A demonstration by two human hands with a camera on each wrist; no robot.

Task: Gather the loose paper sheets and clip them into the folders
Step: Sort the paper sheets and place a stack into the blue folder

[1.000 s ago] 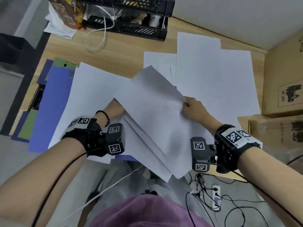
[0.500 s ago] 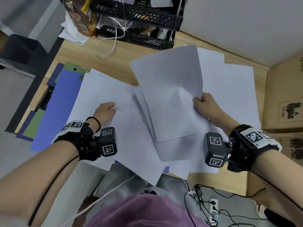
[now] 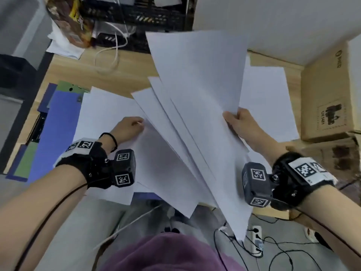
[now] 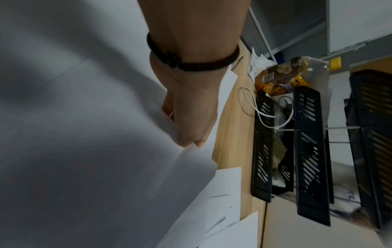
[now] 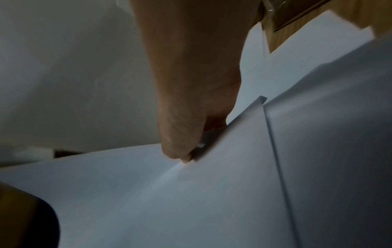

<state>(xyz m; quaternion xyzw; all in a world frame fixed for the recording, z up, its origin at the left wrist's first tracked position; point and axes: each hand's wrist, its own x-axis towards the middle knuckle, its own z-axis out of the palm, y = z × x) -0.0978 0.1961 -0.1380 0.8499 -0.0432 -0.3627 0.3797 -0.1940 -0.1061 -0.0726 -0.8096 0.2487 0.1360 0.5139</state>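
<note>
My right hand (image 3: 234, 119) pinches the right edge of a fanned stack of white sheets (image 3: 197, 98), raised and tilted above the desk. The right wrist view shows the thumb (image 5: 180, 151) pressed on the top sheet. My left hand (image 3: 132, 124) is curled low at the fan's left side, and in the left wrist view its fingertips (image 4: 188, 142) pinch the edge of a sheet (image 4: 106, 134). More loose sheets lie flat on the desk at left (image 3: 103, 112) and right (image 3: 269, 98). A blue folder (image 3: 52, 133) lies at the left over a green one (image 3: 66, 88).
A black tray rack (image 3: 140, 18), a snack jar (image 3: 72, 22) and a white cable (image 3: 109, 55) sit along the desk's far edge. Cardboard boxes (image 3: 328, 90) stand at the right. A power strip (image 3: 256, 239) and wires lie on the floor below the desk's near edge.
My right hand has lifted the sheets and swung them up and away, so they fan out. My left hand came out from under them and now pinches a sheet edge lower down.
</note>
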